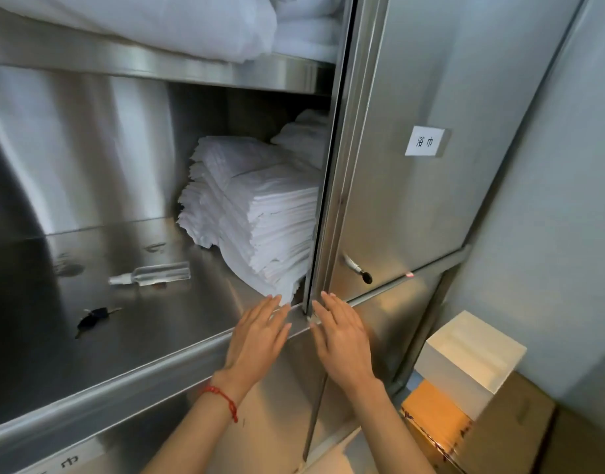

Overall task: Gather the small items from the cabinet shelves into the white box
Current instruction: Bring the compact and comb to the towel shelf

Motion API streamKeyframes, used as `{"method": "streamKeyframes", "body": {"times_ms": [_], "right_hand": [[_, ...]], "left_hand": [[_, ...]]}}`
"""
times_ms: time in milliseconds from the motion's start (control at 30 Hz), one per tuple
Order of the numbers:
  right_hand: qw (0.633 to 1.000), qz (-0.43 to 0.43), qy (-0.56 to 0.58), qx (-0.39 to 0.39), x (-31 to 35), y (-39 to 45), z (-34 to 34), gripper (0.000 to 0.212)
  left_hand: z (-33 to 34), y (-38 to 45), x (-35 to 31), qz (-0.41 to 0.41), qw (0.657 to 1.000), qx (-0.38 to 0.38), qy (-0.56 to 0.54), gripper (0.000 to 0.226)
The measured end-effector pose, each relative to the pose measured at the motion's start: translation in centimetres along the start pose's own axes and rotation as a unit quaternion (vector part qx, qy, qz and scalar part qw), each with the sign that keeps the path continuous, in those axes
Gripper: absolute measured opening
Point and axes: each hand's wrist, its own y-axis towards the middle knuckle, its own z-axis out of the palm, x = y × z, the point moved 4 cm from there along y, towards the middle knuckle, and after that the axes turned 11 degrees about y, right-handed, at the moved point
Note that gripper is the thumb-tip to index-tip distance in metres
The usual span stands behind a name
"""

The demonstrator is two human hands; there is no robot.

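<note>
Steel shelf (150,323) holds spray bottle (150,274) and keys (92,319); left hand (258,336), right hand (340,340) flat, empty. Next: reach leftward.

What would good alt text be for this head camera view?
Two open hands, left and right, reach toward a stainless steel cabinet shelf holding a clear spray bottle, dark keys and stacked white towels. A white box sits on cardboard cartons lower right.

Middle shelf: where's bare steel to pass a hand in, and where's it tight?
Free: steel shelf between clear spray bottle, black key fob and left hand; also far left, behind the bottle. Crowded: right end, where the white folded cloth stack meets the sliding door edge.
</note>
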Motion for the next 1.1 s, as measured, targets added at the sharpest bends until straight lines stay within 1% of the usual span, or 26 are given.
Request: {"method": "streamKeyframes", "body": {"times_ms": [300,500,700,833,1100], "right_hand": [[0.995,0.08,-0.058,-0.012,-2.4,-1.7,-3.0,0.036],[0.982,0.139,-0.115,-0.054,-2.8,-3.6,-5.1,0.039],[0.961,0.205,-0.169,-0.071,-2.8,-5.9,-7.3,0.036],[0.939,0.248,-0.222,-0.085,-2.7,-7.9,-9.7,0.036],[0.901,0.301,-0.292,-0.113,-1.5,-13.4,-15.0,0.037]], "left_hand": [[1.6,2.4,-3.3,0.086,0.993,-0.007,-0.077,0.04],[2.0,2.8,-6.1,0.146,0.982,-0.006,-0.119,0.041],[1.8,2.7,-8.6,0.193,0.966,0.0,-0.171,0.042],[1.2,2.4,-11.1,0.234,0.952,0.0,-0.196,0.043],[-0.6,0.0,-17.0,0.304,0.918,0.002,-0.254,0.041]]}}
